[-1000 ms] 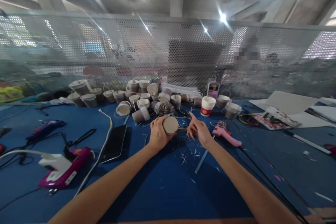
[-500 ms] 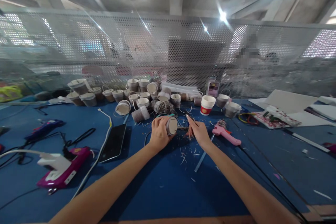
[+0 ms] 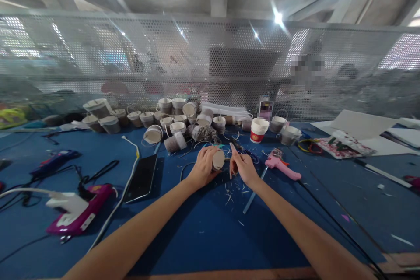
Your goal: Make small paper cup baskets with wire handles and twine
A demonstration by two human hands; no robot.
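My left hand (image 3: 205, 165) is wrapped round a small cup (image 3: 218, 160) lying on its side, its flat beige end facing right and towards me. Just right of it, my right hand (image 3: 242, 167) is closed, index finger stretched forward along a thin dark tip; what the hand grips is too unclear to name. A short strand of cord seems to run between the cup and the right hand. White scraps (image 3: 229, 194) lie below the hands. A pink glue gun (image 3: 282, 165) rests to the right, and a clear glue stick (image 3: 254, 197) lies beside my right wrist.
Several cord-wrapped cups (image 3: 154, 133) crowd the back of the blue table (image 3: 210, 236). White paper cups (image 3: 259, 130) with a red band stand behind my right hand. A phone (image 3: 141, 178), a white cable (image 3: 113, 210) and a purple power strip (image 3: 80, 216) lie left. A perforated screen (image 3: 183, 61) stands behind.
The cup and my left hand have shifted slightly right, and its flat end has turned. My right hand has moved a little left, closer to the cup.
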